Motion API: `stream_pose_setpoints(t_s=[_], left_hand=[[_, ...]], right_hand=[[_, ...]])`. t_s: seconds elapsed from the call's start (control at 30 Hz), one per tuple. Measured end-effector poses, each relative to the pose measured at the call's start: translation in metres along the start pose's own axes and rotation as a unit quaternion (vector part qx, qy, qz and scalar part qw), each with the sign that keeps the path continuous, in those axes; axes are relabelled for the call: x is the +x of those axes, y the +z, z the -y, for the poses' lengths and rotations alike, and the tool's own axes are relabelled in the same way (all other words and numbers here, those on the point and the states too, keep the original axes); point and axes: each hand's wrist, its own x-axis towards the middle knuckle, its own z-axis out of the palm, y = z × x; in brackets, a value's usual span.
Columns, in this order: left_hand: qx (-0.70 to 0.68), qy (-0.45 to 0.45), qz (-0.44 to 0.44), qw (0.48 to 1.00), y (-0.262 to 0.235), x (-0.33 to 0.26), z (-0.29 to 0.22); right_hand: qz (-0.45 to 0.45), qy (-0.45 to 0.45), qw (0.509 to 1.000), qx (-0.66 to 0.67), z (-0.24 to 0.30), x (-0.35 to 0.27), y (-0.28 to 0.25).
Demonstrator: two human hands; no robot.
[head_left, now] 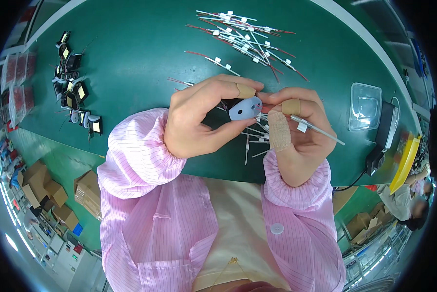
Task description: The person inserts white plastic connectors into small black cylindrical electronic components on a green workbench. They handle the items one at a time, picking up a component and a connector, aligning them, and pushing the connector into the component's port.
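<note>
At the near table edge, left hand (199,117): thumb and forefinger pinch the grey end piece (247,105), holed face in view.
Right hand (297,141): fingers curled in, holding a white-sleeved lead (320,131) slantwise; fingertips close beside the grey piece, exact contact unclear.
Fingertip work: my judgement, keep the left pinch steady, holes unobstructed; guide with the right fingertips, never tug the lead.
Beneath the hands: loose leads (247,151), partly hidden.
Left along the table: black units (71,95), clustered.
Far side: tagged leads (247,37), heaped crosswise.

Green worktable (135,53), green floor (65,158), bright lights (12,243)
</note>
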Motion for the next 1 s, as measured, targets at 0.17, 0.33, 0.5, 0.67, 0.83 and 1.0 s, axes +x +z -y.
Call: stream_pose_setpoints(t_s=[0.17, 0.33, 0.5, 0.67, 0.83, 1.0], left_hand=[[-0.022, 0.022, -0.007, 0.999, 0.0013, -0.0007, 0.005], [-0.035, 0.034, -0.007, 0.999, 0.0007, -0.0011, 0.0081], [-0.031, 0.039, -0.004, 0.999, 0.0012, -0.0002, 0.0087], [-0.016, 0.036, -0.001, 0.999, 0.0007, -0.0009, 0.0078], [0.011, 0.06, 0.005, 0.998, 0.0002, 0.0013, 0.0084], [0.021, 0.072, 0.011, 0.997, -0.0004, 0.002, 0.0098]], right_hand=[[0.027, -0.029, 0.998, -0.043, 0.002, 0.0016, -0.0027], [0.045, -0.047, 0.995, -0.071, 0.0049, 0.0028, -0.0047], [0.051, -0.065, 0.991, -0.105, 0.0047, 0.0037, -0.0064], [0.056, -0.086, 0.985, -0.136, 0.0022, 0.0039, -0.0076], [0.061, -0.106, 0.979, -0.161, 0.001, 0.0044, -0.0082], [0.055, -0.12, 0.979, -0.158, -0.0005, 0.0043, -0.0066]])
